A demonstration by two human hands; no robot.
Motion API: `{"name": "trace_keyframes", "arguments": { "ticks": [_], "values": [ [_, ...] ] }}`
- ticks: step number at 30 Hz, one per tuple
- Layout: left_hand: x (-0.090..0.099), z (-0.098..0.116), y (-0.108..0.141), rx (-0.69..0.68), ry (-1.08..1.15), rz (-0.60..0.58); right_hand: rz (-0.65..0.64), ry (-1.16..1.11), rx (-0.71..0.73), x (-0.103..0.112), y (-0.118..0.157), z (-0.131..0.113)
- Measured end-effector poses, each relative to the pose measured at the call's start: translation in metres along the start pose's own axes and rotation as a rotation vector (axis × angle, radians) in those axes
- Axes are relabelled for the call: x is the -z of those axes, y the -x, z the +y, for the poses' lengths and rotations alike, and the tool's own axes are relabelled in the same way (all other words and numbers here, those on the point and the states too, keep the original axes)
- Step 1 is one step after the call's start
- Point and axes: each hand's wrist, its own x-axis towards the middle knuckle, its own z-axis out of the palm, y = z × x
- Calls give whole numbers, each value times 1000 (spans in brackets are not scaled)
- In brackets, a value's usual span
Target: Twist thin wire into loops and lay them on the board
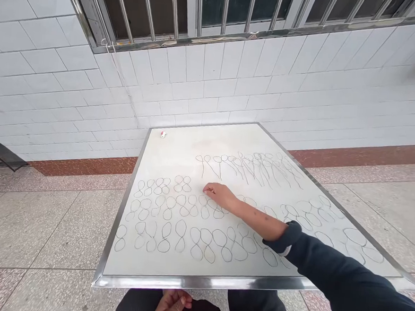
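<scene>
Reaching in from the right over the white table [171, 160], my right hand [219, 194] is closed, thumb and fingertips together. Whatever its fingertips hold, if anything, is too small or hidden. Beside and beneath it lie thin dark wire-like loops shaped as figure eights [165, 237], several in loose rows. Farther back is a row of overlapping looped pieces with long loose tails [252, 166]. My left hand [172, 307] rests low over my lap, just below the table's front edge. Its fingers are curled with the thumb against them, and I cannot see anything in them.
A small red and white object [163, 134] lies in the table's far left corner. The metal rim [184, 281] edges the table. Behind stands a white tiled wall [204, 98] with a barred window [225, 10]. The floor [62, 240] is speckled.
</scene>
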Motion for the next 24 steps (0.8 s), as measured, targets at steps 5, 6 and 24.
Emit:
{"name": "trace_keyframes", "arguments": {
  "ticks": [5,6,24],
  "values": [
    [-5,6,2,-32,-4,-7,-11,89,6,-14,-20,-25],
    [-5,7,3,-25,-7,-24,-20,117,-7,-19,-26,-31],
    [12,7,24,-102,-31,-134,41,322,-107,-8,20,-97]
  ]
}}
